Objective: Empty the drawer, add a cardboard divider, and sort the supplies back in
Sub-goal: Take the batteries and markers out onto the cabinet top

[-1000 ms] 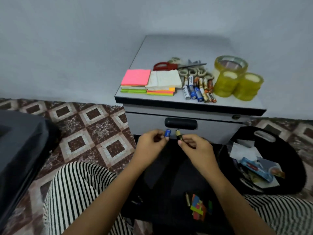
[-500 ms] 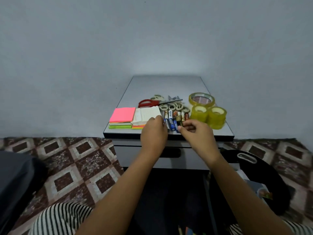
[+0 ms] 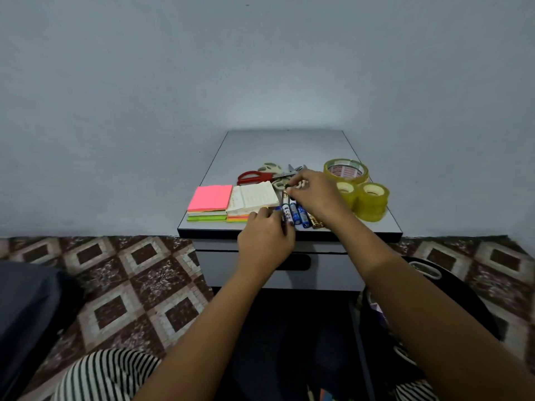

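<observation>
Emptying under way, I judge: my left grip (image 3: 265,237) pinches a blue battery (image 3: 278,209), my right grip (image 3: 314,195) a gold-tipped battery (image 3: 285,194), beside the battery row (image 3: 301,217); divider and re-sorting remain

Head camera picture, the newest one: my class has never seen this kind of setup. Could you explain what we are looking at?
No machine here: a person wears a camera on the head, looking down at their own bare arms. The left hand pinches a blue battery, and the right hand pinches a second battery, both at the left end of a battery row. The row lies on the grey cabinet top, with sticky notes, a notepad, red scissors and three yellow tape rolls.
</observation>
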Tool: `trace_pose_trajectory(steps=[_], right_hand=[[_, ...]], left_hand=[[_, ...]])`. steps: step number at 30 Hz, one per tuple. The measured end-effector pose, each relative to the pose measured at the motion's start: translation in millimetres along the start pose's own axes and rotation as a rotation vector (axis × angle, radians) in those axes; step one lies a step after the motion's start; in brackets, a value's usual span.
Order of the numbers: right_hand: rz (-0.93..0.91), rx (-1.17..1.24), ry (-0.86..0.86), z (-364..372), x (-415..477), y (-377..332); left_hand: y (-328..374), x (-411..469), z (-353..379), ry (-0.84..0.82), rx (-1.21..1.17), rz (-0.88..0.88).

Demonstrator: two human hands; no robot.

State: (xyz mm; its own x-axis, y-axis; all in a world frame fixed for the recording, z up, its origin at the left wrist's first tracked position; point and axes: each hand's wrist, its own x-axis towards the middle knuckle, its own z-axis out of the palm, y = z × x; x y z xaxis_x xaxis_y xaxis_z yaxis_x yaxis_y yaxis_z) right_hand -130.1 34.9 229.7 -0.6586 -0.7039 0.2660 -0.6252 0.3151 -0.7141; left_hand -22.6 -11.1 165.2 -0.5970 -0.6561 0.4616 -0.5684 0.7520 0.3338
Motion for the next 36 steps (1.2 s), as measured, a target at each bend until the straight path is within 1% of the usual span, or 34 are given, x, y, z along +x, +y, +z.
trace_pose_trajectory(steps=[4, 7, 12, 17, 20, 25, 28, 32, 36], right_hand=[[-0.032, -0.151, -0.039, 14, 18, -4], [-0.051, -0.253, -0.060, 24, 26, -4], [-0.046, -0.303, -0.095, 37, 33, 0], [0.041, -0.320, -0.169, 34, 34, -3], [0.007, -0.329, -0.232, 32, 35, 0], [-0.024, -0.313, -0.182, 30, 32, 4], [-0.024, -0.270, -0.090, 23, 26, 3], [-0.035, -0.195, 0.010, 7, 2, 0], [-0.024, -0.139, 0.048, -2, -30, 6]], left_hand=[[-6, 0, -2, -0.059, -0.020, 0.026], [-9, 2, -2, -0.071, -0.032, 0.029], [-11, 1, -3, -0.073, -0.056, 0.024], [-12, 2, -2, -0.059, -0.070, 0.038], [-12, 1, -2, -0.060, -0.062, 0.038], [-12, 2, -3, -0.049, -0.088, 0.042], [-12, 2, -3, -0.028, -0.116, 0.030], [-14, 2, -1, -0.009, -0.149, 0.018], [-16, 0, 3, 0.033, -0.218, 0.038]])
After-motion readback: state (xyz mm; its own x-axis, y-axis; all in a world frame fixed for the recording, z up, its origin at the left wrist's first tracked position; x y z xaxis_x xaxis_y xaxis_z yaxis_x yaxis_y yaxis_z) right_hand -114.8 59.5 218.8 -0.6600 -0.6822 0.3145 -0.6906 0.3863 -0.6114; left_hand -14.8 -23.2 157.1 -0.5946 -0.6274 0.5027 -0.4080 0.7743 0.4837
